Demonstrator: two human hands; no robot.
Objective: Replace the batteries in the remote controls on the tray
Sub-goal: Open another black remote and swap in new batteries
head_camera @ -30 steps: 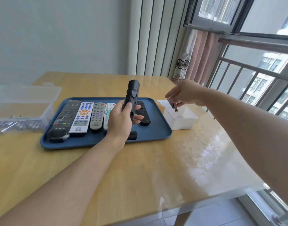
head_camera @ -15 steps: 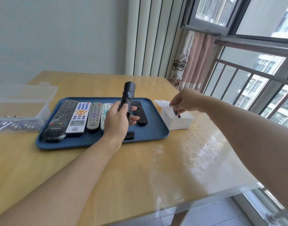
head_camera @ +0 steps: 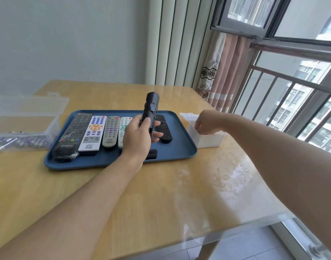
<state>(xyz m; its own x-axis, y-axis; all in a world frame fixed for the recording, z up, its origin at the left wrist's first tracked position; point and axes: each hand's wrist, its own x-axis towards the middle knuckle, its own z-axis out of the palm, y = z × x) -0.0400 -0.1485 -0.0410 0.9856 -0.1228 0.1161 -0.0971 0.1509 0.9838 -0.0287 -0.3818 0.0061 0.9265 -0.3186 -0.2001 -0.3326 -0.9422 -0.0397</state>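
My left hand grips a black remote and holds it upright above the blue tray. On the tray lie a long black remote, a white remote, a grey remote, a white-and-green remote partly behind my hand, and a small black remote. A small black piece lies near the tray's front rim. My right hand dips into the white box to the right of the tray, its fingertips hidden inside.
A clear plastic box with its lid up stands at the table's left, holding several purple batteries. The wooden table has a glossy cover. A window railing and curtain stand to the right.
My right hand, which pinched a small battery above the white box, has dropped down into the box. The battery is no longer seen. My left hand still holds the black remote upright.
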